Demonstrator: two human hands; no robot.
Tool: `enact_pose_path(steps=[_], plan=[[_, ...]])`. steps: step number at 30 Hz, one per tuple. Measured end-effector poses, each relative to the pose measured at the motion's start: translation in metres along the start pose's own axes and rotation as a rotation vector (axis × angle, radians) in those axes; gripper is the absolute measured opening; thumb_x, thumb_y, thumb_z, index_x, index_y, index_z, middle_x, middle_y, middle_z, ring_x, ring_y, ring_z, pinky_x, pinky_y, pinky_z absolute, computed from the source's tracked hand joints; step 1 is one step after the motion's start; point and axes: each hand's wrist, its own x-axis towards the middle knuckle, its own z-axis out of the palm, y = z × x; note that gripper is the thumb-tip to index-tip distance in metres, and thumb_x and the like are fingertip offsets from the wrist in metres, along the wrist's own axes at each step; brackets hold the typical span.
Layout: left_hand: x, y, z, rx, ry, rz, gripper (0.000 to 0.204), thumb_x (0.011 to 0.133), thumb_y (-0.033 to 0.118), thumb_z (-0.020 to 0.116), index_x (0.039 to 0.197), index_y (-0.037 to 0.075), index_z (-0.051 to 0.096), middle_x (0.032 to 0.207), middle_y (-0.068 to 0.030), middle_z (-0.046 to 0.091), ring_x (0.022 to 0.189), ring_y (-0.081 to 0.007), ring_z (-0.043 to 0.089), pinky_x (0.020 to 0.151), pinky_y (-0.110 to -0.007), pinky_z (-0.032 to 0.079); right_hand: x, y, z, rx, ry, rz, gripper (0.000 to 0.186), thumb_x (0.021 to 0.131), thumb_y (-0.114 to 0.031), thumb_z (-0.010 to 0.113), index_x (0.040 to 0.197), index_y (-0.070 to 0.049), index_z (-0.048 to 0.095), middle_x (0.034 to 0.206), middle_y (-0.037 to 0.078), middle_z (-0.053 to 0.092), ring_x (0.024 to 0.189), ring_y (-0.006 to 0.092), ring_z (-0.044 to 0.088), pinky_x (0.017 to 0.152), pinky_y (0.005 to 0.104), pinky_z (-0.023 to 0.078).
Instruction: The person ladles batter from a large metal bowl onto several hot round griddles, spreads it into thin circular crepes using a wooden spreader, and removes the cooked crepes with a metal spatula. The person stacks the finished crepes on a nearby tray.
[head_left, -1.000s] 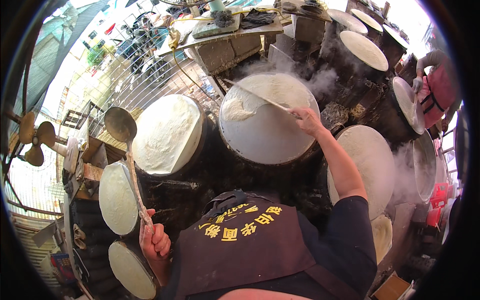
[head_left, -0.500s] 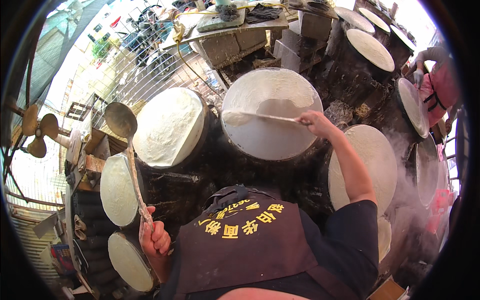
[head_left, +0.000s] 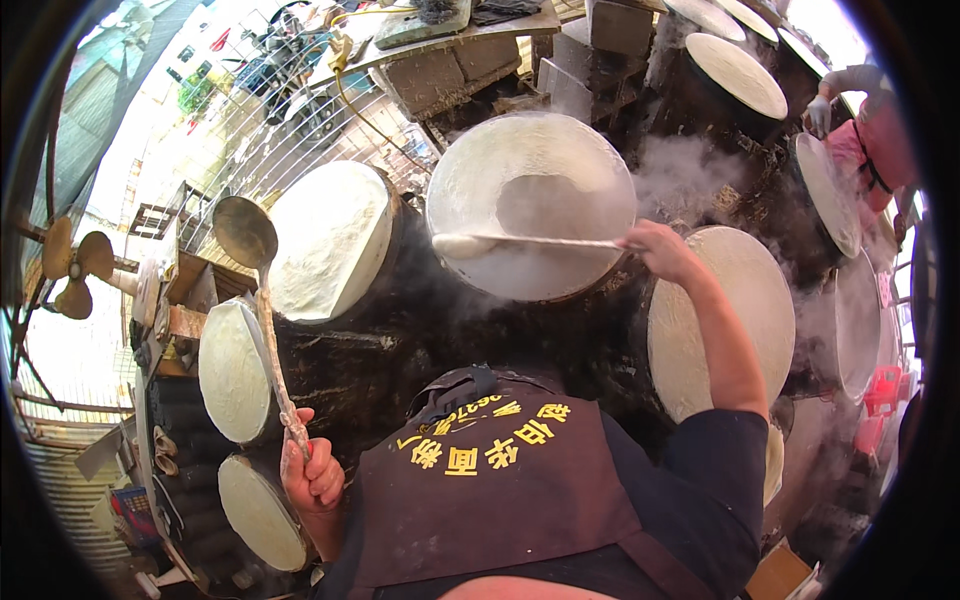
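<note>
My left hand (head_left: 315, 472) is wrapped round the long handle of a dark, round-bowled ladle (head_left: 245, 234), held upright beside the left-hand griddles. The fingers of my right hand (head_left: 656, 250) close on the handle end of a long-handled spreader (head_left: 545, 240). Its pale, oval head lies over the left part of the middle griddle (head_left: 548, 205). White batter coats that griddle's upper part and rim, round a greyish patch near its middle. Steam rises from it. To its left is a griddle covered in thick white batter (head_left: 328, 240). Below my right forearm, another griddle (head_left: 735, 320) carries a whitish layer.
Two smaller coated griddles (head_left: 235, 370) stand at the left, near a metal fan (head_left: 76, 270). More round griddles (head_left: 737, 75) line the far right, where a person in pink (head_left: 865, 150) works. A yellow cord (head_left: 365, 115) hangs from a cluttered ledge at the back.
The whole view has shifted slightly. The spreader's head has swept left and down across the middle griddle, and the bare patch there has shrunk. More steam rises. The ladle stays in my left hand.
</note>
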Motion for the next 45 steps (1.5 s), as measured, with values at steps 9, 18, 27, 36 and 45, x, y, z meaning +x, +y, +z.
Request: enact_pose_path(steps=[9, 18, 27, 36, 45], plan=[[0.015, 0.023, -0.033, 0.001, -0.079, -0.108, 0.048, 0.102, 0.030, 0.039, 0.142, 0.006, 0.025, 0.061, 0.0013, 0.032, 0.037, -0.0028, 0.025, 0.028, -0.019, 0.028, -0.148, -0.067, 0.015, 0.557, 0.295, 0.361, 0.045, 0.076, 0.008, 0.056, 0.118, -0.007, 0.061, 0.087, 0.005, 0.061, 0.079, 0.0142, 0.059, 0.070, 0.0285, 0.050], [0.024, 0.067, -0.057, 0.118, -0.272, -0.198, 0.055, 0.103, 0.035, 0.032, 0.149, 0.012, 0.011, 0.062, 0.0013, 0.031, 0.035, -0.0026, 0.023, 0.027, -0.019, 0.028, 0.000, -0.251, 0.220, 0.789, 0.317, 0.363, 0.049, 0.088, -0.012, 0.055, 0.136, -0.009, 0.045, 0.095, 0.024, 0.063, 0.081, 0.0330, 0.062, 0.075, 0.0388, 0.049], [0.014, 0.090, -0.084, 0.194, -0.281, -0.244, 0.062, 0.100, 0.038, 0.041, 0.149, 0.010, 0.013, 0.060, 0.0022, 0.030, 0.037, -0.0033, 0.024, 0.028, -0.019, 0.029, -0.099, -0.245, 0.202, 0.987, 0.300, 0.666, 0.052, 0.090, -0.007, 0.050, 0.140, -0.024, 0.045, 0.070, 0.002, 0.055, 0.047, 0.0082, 0.047, 0.042, 0.0252, 0.045], [0.016, 0.105, -0.093, 0.125, -0.322, -0.324, 0.059, 0.101, 0.035, 0.040, 0.149, 0.012, 0.014, 0.060, 0.0021, 0.031, 0.037, -0.0034, 0.026, 0.029, -0.019, 0.029, -0.121, -0.222, 0.168, 0.834, 0.532, 0.698, 0.053, 0.089, -0.005, 0.048, 0.139, -0.023, 0.047, 0.066, 0.002, 0.052, 0.045, 0.0074, 0.047, 0.039, 0.0248, 0.043], [0.035, 0.102, -0.094, 0.064, -0.443, -0.485, 0.058, 0.101, 0.029, 0.042, 0.147, 0.007, 0.016, 0.060, 0.0009, 0.032, 0.037, -0.0038, 0.026, 0.028, -0.019, 0.030, -0.130, -0.233, 0.225, 0.284, 0.515, 0.397, 0.045, 0.088, -0.016, 0.058, 0.132, -0.012, 0.050, 0.102, 0.026, 0.062, 0.095, 0.0401, 0.061, 0.083, 0.0434, 0.050]])
